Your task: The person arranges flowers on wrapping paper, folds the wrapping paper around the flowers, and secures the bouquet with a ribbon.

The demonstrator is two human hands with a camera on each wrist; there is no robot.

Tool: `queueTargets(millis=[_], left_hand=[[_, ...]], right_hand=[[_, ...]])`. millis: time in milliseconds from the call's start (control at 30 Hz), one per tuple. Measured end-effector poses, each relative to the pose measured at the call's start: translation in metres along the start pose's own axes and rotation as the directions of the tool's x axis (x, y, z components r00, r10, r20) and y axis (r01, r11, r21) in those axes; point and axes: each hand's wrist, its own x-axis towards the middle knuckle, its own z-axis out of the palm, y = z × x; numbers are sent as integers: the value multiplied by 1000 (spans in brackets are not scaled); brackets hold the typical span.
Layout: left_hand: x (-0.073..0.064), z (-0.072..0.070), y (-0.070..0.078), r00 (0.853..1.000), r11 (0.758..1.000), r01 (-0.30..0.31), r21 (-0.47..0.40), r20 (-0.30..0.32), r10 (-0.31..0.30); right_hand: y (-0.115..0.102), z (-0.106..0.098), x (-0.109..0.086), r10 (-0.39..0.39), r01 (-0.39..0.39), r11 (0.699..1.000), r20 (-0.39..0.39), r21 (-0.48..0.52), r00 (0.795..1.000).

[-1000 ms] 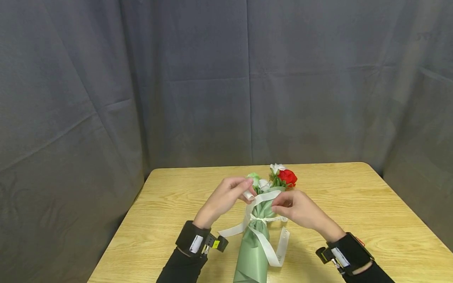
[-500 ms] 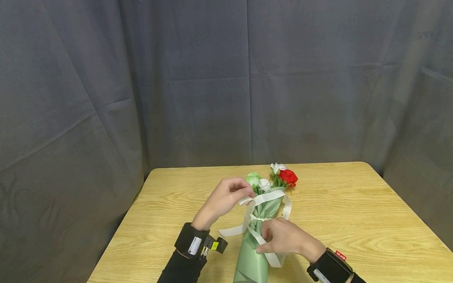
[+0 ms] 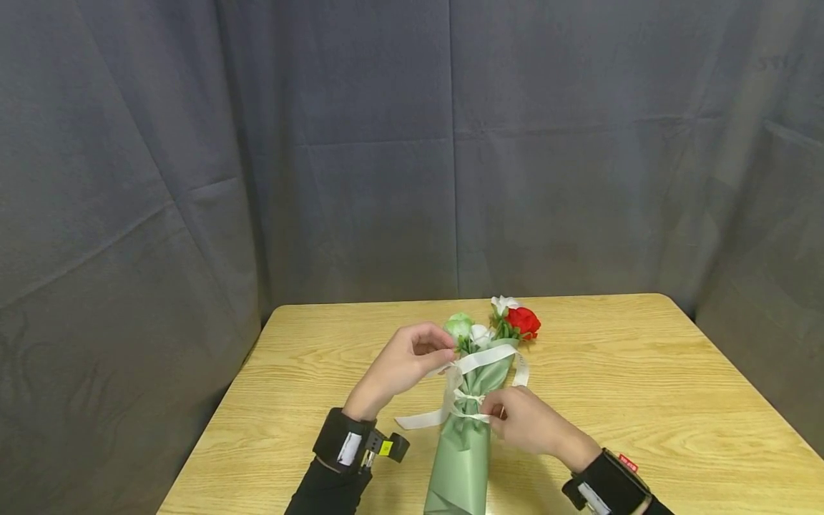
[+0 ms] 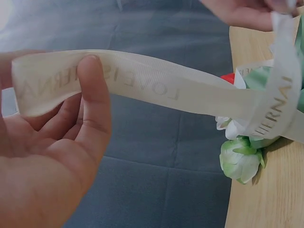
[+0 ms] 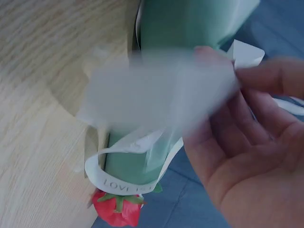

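Note:
A bouquet in green wrapping paper (image 3: 458, 465) lies on the table, bound at its neck by a white ribbon (image 3: 486, 357) with printed lettering. Its heads are a red rose (image 3: 523, 323), white flowers (image 3: 481, 336) and a pale green one (image 3: 458, 325). At the left of the neck, my left hand (image 3: 402, 363) pinches a loop of the ribbon; the left wrist view shows the ribbon (image 4: 142, 80) running from its fingers to the bouquet. My right hand (image 3: 537, 425) pinches the other ribbon tail beside the knot (image 3: 471, 398). That tail (image 5: 152, 90) is blurred in the right wrist view.
The wooden table (image 3: 644, 386) extends on both sides of the bouquet. Grey curtains (image 3: 360, 179) hang behind it and at either side. A loose ribbon end (image 3: 418, 420) trails on the tabletop left of the bouquet.
My right hand has come down from the upper right of the neck and taken hold of the lower ribbon tail, lifting it toward the knot. The left hand has shifted slightly left, still pinching ribbon.

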Motion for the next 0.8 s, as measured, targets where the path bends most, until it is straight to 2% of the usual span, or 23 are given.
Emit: queueTargets(millis=[100, 233, 333, 500, 567, 700, 800], left_hand=[[-2, -1, -1, 1000, 1000, 9, 8, -7, -9], [-3, -2, -2, 999, 1000, 26, 9, -31, -26], [-4, -3, -3, 998, 999, 37, 15, -45, -36], [-5, -6, -3, 998, 999, 52, -1, -44, -52], [-5, -7, -4, 997, 999, 55, -3, -51, -55], [-7, -8, -3, 995, 998, 67, 7, -71, -66], [-7, -9, -4, 994, 997, 72, 16, -85, -70]], right_hand=[[2, -7, 0, 29, -29, 1000, -46, -6, 999], [1, -11, 0, 68, -69, 998, -65, -9, 996], [0, -13, 0, 71, -72, 997, -70, -14, 995], [3, -23, 1, 24, -27, 999, -107, -28, 994], [7, -29, 1, 22, -22, 1000, -110, 2, 994], [15, -42, -1, 52, -41, 991, -82, 130, 995], [19, -53, -5, 54, -46, 975, -29, 217, 998]])
